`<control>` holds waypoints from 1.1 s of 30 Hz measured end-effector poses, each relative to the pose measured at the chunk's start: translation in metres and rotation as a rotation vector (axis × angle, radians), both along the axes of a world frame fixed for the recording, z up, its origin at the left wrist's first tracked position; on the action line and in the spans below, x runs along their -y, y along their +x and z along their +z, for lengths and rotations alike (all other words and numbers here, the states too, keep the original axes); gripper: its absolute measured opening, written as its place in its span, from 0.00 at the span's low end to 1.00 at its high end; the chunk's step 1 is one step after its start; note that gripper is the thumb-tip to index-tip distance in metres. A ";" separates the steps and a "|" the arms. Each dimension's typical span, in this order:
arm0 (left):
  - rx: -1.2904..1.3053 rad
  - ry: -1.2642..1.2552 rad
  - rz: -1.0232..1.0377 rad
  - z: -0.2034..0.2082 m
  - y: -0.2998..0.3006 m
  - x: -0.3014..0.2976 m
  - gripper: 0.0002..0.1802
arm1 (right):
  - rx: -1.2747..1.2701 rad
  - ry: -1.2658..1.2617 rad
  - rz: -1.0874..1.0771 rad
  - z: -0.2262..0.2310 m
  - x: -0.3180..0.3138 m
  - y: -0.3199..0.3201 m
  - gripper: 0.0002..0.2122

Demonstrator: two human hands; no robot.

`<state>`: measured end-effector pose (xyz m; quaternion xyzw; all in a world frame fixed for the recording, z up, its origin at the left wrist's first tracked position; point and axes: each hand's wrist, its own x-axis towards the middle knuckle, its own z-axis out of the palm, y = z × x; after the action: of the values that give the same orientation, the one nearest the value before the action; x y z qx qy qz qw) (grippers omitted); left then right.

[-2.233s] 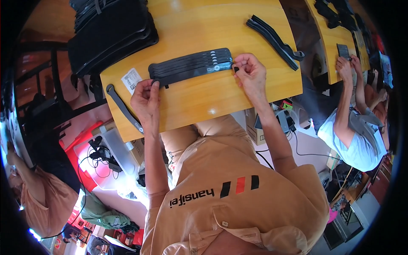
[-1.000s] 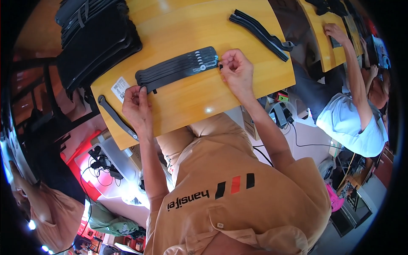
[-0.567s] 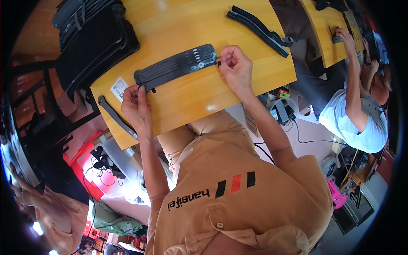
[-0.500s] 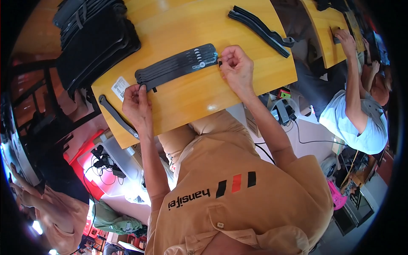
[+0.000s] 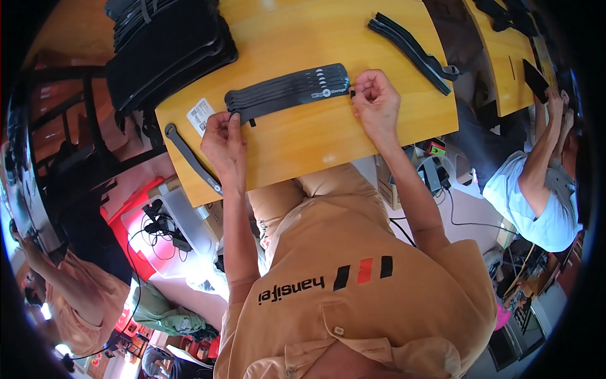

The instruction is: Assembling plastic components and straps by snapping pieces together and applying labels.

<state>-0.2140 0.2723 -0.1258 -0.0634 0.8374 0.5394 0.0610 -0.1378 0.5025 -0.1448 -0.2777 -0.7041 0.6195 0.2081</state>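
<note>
Several dark grey straps [image 5: 284, 95] lie overlapped in a fan on the wooden table, with pale printing near their right ends. My left hand [image 5: 225, 146] is closed on the near left end of the straps, thumb on top. A short black tab [image 5: 252, 122] sticks out beside that thumb. At the opposite end, my right hand [image 5: 379, 108] is closed in a pinch, with a small black tab [image 5: 352, 91] at its fingertips next to the straps. Whether that tab belongs to the lowest strap, I cannot tell.
One loose strap [image 5: 192, 156] and a white printed label [image 5: 201, 115] lie left on the table [image 5: 303, 155]. A tall pile of black pieces [image 5: 170, 60] stands far left, a strap bundle [image 5: 413, 52] far right. Co-workers sit at both sides.
The whole view has shifted, so the table sits further right and slightly higher. My hands keep nearly the same hold on the straps. The right-hand co-worker now holds a dark flat piece.
</note>
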 end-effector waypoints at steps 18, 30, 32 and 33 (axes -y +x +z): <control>0.027 -0.009 -0.012 -0.002 0.000 0.000 0.06 | -0.012 0.065 0.018 -0.003 -0.001 0.001 0.08; 0.002 0.013 0.013 0.000 0.000 -0.003 0.06 | -0.008 0.120 0.028 0.000 0.000 0.001 0.08; -0.002 0.005 0.014 0.000 0.000 -0.002 0.06 | 0.010 0.109 0.018 0.003 0.001 0.000 0.08; -0.006 -0.002 0.014 0.000 0.000 -0.002 0.06 | 0.027 0.098 0.007 0.003 0.001 0.000 0.08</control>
<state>-0.2140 0.2746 -0.1257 -0.0675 0.8377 0.5392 0.0546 -0.1382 0.5015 -0.1416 -0.2731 -0.7373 0.5813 0.2095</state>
